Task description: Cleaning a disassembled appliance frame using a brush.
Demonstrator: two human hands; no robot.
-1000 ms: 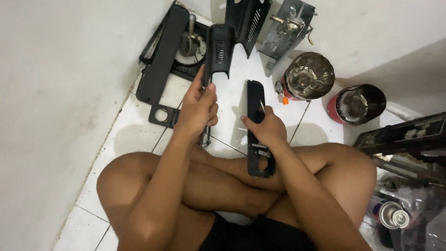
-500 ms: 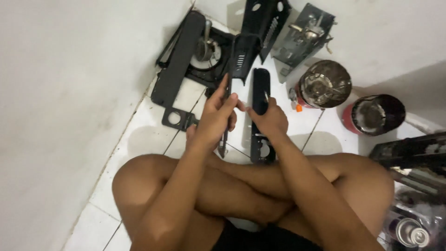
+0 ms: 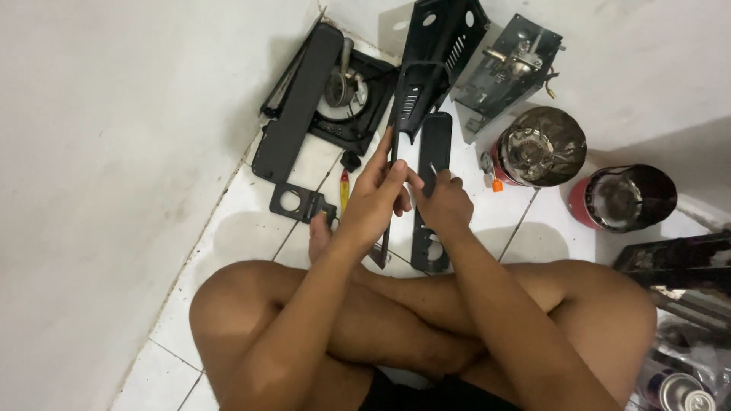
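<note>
two bare knees crossed at the bottom of the view, seated on white floor tile (image 3: 244, 221). left hand (image 3: 373, 199) raised above the shins, fingers (image 3: 381, 156) curled around the lower part of a long black vented panel (image 3: 407, 106), gripping it on edge with thumb side toward the other hand. right hand (image 3: 443, 204) just beside, fingers bent and closed on a flat black panel (image 3: 432, 144) with rounded top end; lower end of that panel, with round cutouts, resting near the shin at floor level. hands touching or nearly touching at the fingertips; exact contact cannot be told. small yellow-handled tool (image 3: 344, 190) lying on the tile left of the left hand, next to a black bracket plate (image 3: 293, 202) with a round hole. farther out, long black cover strip (image 3: 298, 103) lying along the wall line, touching a black stove base (image 3: 352, 95) with burner showing. behind the vented panel, black perforated housing (image 3: 449, 30) leaning upright, with a grey metal assembly (image 3: 506, 65) beside it. right of centre, two gas canisters: dark metallic one (image 3: 541, 148) and red-sided one (image 3: 620, 199), near each other, standing on tile. black frame parts (image 3: 678, 262) at the right edge, details unclear.
</note>
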